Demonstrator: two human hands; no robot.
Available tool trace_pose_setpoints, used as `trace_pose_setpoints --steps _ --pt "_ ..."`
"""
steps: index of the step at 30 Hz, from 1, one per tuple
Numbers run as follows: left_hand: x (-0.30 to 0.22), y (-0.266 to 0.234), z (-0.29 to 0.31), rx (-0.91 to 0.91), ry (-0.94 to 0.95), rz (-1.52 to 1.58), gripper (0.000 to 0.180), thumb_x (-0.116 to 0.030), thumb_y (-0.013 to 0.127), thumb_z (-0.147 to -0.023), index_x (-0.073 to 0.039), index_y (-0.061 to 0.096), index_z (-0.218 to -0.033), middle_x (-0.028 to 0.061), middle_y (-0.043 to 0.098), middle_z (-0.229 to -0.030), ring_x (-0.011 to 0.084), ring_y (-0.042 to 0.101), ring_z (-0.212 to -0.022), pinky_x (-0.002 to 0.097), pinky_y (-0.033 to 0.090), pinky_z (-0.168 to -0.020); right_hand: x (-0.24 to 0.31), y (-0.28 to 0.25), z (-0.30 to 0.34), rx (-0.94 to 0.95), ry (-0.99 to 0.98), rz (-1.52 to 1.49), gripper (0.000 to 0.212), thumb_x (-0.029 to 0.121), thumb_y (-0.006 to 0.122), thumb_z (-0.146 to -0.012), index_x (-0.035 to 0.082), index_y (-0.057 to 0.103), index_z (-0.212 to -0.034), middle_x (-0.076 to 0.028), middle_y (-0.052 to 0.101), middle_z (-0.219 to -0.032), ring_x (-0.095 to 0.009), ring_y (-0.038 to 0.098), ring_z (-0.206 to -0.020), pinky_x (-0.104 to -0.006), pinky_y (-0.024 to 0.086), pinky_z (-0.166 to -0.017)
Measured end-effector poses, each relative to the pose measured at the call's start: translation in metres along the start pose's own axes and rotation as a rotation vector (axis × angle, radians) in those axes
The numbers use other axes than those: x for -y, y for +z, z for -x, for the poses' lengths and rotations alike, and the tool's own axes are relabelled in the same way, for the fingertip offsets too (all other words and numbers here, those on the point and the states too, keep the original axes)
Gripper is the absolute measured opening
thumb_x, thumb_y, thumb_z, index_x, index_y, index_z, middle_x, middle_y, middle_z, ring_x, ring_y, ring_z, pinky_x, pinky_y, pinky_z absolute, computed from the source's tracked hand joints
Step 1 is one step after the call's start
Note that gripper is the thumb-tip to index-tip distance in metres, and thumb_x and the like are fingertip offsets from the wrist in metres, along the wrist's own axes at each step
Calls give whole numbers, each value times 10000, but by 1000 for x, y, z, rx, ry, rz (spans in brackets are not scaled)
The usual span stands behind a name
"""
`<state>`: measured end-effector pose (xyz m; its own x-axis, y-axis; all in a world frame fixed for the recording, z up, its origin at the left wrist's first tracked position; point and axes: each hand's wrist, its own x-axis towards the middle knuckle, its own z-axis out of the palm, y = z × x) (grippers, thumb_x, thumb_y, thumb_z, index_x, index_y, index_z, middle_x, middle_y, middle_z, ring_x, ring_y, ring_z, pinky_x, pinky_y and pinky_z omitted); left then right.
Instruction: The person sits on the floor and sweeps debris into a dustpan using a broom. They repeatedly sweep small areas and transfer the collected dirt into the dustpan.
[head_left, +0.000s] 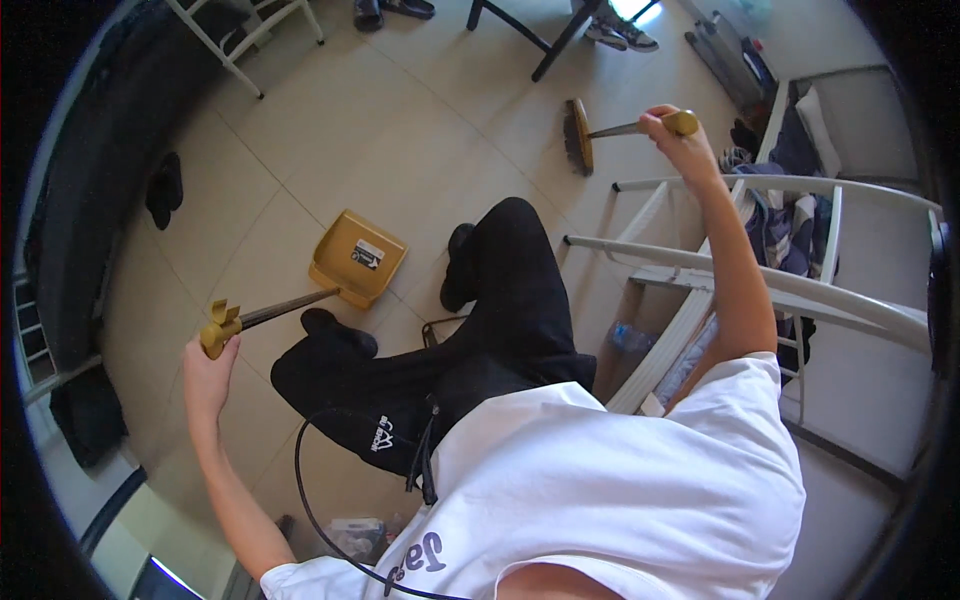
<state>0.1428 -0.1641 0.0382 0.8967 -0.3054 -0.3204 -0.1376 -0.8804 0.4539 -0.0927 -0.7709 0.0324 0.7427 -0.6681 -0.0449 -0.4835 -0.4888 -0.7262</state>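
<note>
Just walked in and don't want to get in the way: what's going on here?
A person has a long-handled tool in each hand. The left hand grips the yellow dustpan by its handle; the pan appears to rest on the tiled floor near the left shoe. The right hand holds a broom, its head apart from the dustpan.

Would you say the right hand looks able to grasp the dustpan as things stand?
Probably not: the right hand is gripping the broom, and the dustpan sits well off to its left, its handle in the left hand.
</note>
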Motion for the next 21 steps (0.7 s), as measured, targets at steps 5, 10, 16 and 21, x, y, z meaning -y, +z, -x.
trace_pose_setpoints --steps 5,10,16,21 --pt "-8 -1 0 44 -23 46 295 -216 658 -790 44 603 -915 110 599 -731 195 543 -669 327 441 -667 41 23 51 154 -75 57 167 204 630 -822 44 627 -870 -13 593 -731 -103 528 -675 -255 442 -613" --pt "-2 1 5 2 35 90 268 -192 650 -794 48 602 -903 90 595 -707 159 524 -653 307 435 -652 97 49 96 355 -117 -213 126 147 620 -814 29 609 -858 -48 597 -734 -111 543 -699 -255 456 -641" --pt "-9 -4 4 25 51 37 275 -189 648 -794 51 598 -918 108 595 -709 159 534 -658 311 435 -646 152 66 128 449 -205 -184 91 101 609 -826 23 602 -870 -66 612 -816 -145 570 -821 -258 457 -759" --pt "-36 -12 14 -8 -33 -58 312 -222 652 -784 45 603 -938 142 599 -708 218 554 -646 331 442 -648 180 87 151 617 -320 -251 90 59 616 -786 14 583 -857 -121 622 -819 -286 623 -896 -334 445 -921"
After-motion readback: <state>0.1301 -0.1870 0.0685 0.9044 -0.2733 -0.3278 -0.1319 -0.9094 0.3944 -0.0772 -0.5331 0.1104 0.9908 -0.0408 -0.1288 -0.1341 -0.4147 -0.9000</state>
